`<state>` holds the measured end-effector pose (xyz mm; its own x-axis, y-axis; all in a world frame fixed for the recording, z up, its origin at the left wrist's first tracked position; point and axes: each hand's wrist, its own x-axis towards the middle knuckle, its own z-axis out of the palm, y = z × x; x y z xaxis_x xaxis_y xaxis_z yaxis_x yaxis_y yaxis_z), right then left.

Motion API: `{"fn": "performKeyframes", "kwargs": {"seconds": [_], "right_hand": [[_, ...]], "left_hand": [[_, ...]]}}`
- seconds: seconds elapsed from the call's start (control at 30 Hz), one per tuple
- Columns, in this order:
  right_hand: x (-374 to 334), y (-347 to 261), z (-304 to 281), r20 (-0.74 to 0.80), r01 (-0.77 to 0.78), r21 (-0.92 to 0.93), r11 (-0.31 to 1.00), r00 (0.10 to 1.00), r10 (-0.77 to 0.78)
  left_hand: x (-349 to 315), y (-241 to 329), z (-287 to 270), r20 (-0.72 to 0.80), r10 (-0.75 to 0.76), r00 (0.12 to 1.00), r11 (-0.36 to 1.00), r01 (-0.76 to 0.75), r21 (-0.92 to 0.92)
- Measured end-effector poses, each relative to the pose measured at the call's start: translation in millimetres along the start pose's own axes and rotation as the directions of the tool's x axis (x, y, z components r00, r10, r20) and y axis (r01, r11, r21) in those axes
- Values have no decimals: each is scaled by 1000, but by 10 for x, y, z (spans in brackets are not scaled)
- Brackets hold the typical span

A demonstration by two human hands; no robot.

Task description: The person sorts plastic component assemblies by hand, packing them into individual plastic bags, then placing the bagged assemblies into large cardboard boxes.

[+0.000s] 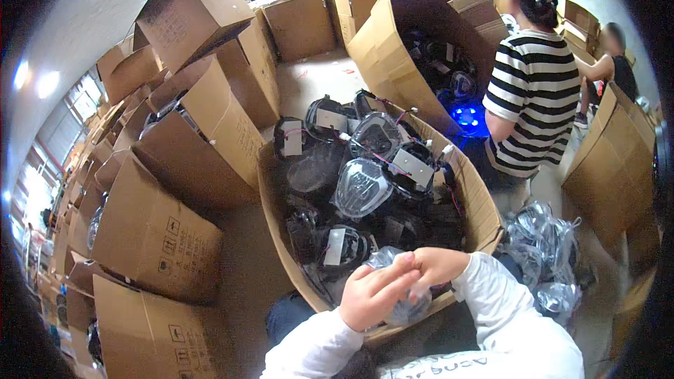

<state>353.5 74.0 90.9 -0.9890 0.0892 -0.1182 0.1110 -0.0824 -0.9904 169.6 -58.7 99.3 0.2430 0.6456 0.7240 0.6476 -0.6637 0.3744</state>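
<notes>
My left hand (378,296) and my right hand (439,267) meet above the near rim of a large cardboard box (282,235). Their fingers are drawn together around the top of a clear plastic bag (409,310). Plastic shows both above and below the hands; what lies inside it cannot be made out. Black rounded parts, some with white plates and thin wires, fill the box. Among them, a part with a clear plastic cover (361,188) and a black part with a white plate (413,166) lie near the middle.
Clear-bagged parts (537,245) are heaped right of the box. Tall cardboard cartons (151,231) line the left. A person in a striped shirt (530,91) stands by another box (386,49) with a blue light (467,118). More people are farther back.
</notes>
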Motion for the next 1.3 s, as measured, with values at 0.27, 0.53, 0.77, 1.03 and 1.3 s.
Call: {"fn": "performKeyframes", "kwargs": {"seconds": [0.27,0.53,0.77,1.03,1.3], "right_hand": [[161,539,-519,-745,-358,-334,872,667,-11],[133,434,-372,-809,-537,-391,748,588,-1],[-323,265,-564,-896,590,26,807,371,-242],[-1934,-754,635,-361,442,-883,161,-417,-834],[-2769,267,169,-760,-639,-284,715,-304,-574]], "left_hand": [[97,235,275,454,209,866,955,-81,-285],[-33,333,666,506,362,783,902,-159,-400],[-17,112,607,303,124,945,978,-65,-198],[-187,-251,576,249,-274,929,953,298,-62],[-553,-383,746,524,-567,635,817,513,262]]}}
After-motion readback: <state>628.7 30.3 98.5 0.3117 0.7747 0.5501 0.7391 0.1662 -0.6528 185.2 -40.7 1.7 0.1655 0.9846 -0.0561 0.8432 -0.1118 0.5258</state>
